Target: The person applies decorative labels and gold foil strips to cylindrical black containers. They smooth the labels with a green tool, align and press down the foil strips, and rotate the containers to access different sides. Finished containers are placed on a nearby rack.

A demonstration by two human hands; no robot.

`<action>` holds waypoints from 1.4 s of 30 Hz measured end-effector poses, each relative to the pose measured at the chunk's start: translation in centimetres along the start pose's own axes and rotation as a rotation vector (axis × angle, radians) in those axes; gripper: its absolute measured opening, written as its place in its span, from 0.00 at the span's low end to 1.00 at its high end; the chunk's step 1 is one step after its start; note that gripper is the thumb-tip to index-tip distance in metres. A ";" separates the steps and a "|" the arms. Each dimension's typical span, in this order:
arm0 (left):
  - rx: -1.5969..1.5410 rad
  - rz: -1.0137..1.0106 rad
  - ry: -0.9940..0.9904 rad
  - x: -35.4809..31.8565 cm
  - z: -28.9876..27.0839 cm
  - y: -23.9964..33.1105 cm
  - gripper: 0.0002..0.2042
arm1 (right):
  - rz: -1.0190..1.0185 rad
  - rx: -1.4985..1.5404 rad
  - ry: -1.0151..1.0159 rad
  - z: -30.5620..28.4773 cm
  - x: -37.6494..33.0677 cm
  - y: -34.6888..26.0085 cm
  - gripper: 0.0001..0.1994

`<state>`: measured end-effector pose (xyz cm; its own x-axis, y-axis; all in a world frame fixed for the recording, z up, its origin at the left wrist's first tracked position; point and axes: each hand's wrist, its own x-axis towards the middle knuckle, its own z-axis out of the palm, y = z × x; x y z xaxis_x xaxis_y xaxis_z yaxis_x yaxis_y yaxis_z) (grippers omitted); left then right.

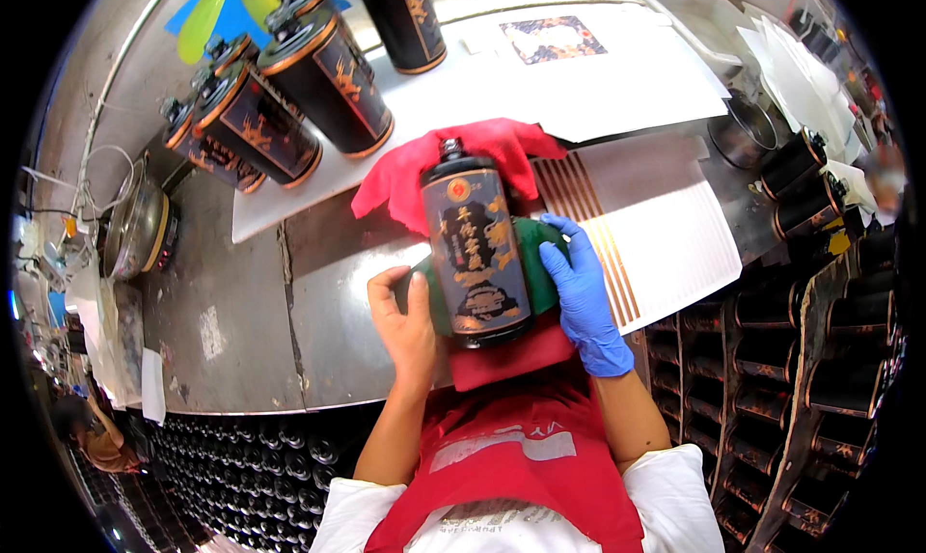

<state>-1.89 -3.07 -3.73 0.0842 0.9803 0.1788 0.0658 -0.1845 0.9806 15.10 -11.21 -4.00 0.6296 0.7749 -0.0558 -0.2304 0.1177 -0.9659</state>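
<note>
The black bottle lies on a green support, label side up, neck pointing to 12 o'clock. Positions below are relative to this bottle. The bare left hand is at 8 o'clock, thumb and fingers parted, clear of the bottle. The gloved right hand is at 4 o'clock beside the support, thumb and forefinger narrowly parted; contact with the support cannot be determined. A red cloth is at 12 o'clock, a striped sheet at 3 o'clock, standing bottles at 10 o'clock.
</note>
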 end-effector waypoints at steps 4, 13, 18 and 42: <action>0.189 0.068 -0.019 0.2 0.0 -0.2 0.10 | -0.055 -0.022 -0.028 0.0 1.2 0.2 0.17; 0.700 0.178 -0.068 0.9 -5.4 -2.5 0.09 | -0.447 -0.143 -0.160 -1.2 1.5 -5.9 0.09; 0.850 0.252 -0.233 -0.8 -6.3 -1.7 0.21 | -0.325 -0.182 -0.395 -3.6 -5.7 -3.8 0.13; 0.577 0.627 -0.189 -4.7 -2.4 2.6 0.13 | -0.109 -0.136 -0.261 2.1 5.9 -8.7 0.10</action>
<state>-4.55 -7.94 -1.82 0.4337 0.6675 0.6053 0.4409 -0.7430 0.5035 19.27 -6.37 4.64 0.4296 0.8975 0.0994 -0.0593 0.1379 -0.9887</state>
